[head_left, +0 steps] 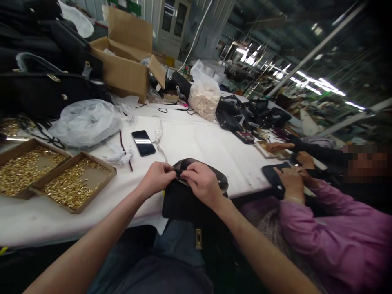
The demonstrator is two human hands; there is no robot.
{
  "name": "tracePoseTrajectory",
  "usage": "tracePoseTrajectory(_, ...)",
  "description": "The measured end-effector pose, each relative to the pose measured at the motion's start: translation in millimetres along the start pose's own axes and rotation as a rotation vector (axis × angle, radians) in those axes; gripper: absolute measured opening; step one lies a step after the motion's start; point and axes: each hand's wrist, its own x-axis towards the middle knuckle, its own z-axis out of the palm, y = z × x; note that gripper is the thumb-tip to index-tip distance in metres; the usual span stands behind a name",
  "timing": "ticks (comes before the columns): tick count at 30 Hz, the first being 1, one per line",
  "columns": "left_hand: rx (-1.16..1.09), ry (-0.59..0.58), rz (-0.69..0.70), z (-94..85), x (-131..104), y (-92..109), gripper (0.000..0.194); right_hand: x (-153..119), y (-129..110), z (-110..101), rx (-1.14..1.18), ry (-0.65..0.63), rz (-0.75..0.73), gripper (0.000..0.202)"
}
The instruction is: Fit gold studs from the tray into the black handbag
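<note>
A black handbag rests at the table's front edge by my lap, its opening towards the table. My left hand is closed in a pinch at the left side of the opening. Close beside it, my right hand has its fingers closed on the bag's rim. Whether a small part sits between the fingertips is hidden. Below the bag hangs a gold metal clasp plate. Past my left hand lies a dark phone on the white table.
Two cardboard trays of small gold metal pieces stand at left. Behind them are a crumpled plastic bag, a cardboard box and stacked black bags. A filled plastic sack stands at the back. At right, a pink-sleeved person works.
</note>
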Motion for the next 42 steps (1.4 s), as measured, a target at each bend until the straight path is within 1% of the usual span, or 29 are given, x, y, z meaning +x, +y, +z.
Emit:
tracePoseTrajectory(3, -0.025, -0.022, -0.001, -1.4, 1.3, -0.5, 0.025, 2.5, 2.1, 1.2, 0.058, -0.001, 0.048, 0.015)
tracePoseTrajectory(7, 0.0, -0.009, 0.033, -2.4, 0.4, 1.3, 0.025, 8.2, 3.4, -3.4, 0.128, -0.068, 0.106, 0.012)
tracePoseTrajectory(10, -0.009, -0.015, 0.023, -2.6, 0.3, -0.4, 0.024, 14.3, 1.3, -6.4, 0.157, -0.11, 0.133, 0.013)
tracePoseTrajectory(17, -0.037, 0.012, 0.025, -0.4, 2.6, -9.8, 0.024, 20.7, -4.8, -7.6, 0.09, -0.139, 0.12, 0.012)
tracePoseTrajectory(24, -0.063, 0.029, 0.056, -0.3, 0.2, -10.6, 0.024, 30.1, -15.5, -1.9, 0.167, -0.191, 0.137, 0.014)
tracePoseTrajectory(29, -0.072, 0.028, 0.057, -1.0, -1.2, -12.2, 0.026, 31.7, -18.1, 3.8, 0.182, -0.185, 0.185, 0.012)
tracePoseTrajectory(34, -0.077, 0.019, 0.05, -0.6, 0.8, -14.6, 0.027, 30.5, -18.4, 7.4, 0.197, -0.146, 0.219, 0.012)
tracePoseTrajectory(39, -0.02, 0.052, 0.101, -1.2, 0.6, -12.0, 0.025, 31.1, -19.9, 10.3, 0.201, -0.129, 0.26, 0.012)
tracePoseTrajectory(42, -0.003, 0.051, 0.112, -1.9, -0.9, -11.5, 0.024, 31.4, -21.4, 10.7, 0.189, -0.128, 0.278, 0.012)
